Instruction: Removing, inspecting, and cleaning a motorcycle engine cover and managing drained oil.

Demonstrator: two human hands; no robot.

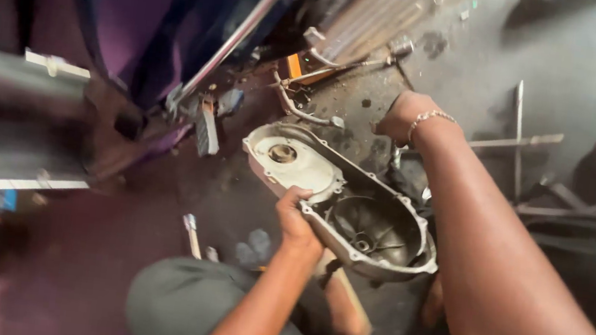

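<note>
Purple vehicle body (143, 15) fills the upper left, w/ a chrome bar (242, 30) slanting down across it. Below and to the right is the grimy concrete floor (472, 82), littered w/ bits; a metal cross wrench (516, 140) lies on it at right.

Centre: a long grey metal engine cover (343, 199), inner side up, tilted, held off the floor above the person's knee. One end is a pale flat section w/ a round hole, the other a deep dark bowl.

Left hand (295, 216) is closed on the cover's near rim, fingers curled over the edge, approx mid-length. Right hand (402, 116), bracelet at the wrist, reaches past the cover's far side to the floor; fingers are hidden, so can't tell if it's open or closed.

A one-hand hold on a long cover looks tippy: best to keep the grip near mid-length, cover level, rim clear of the floor grit.
</note>
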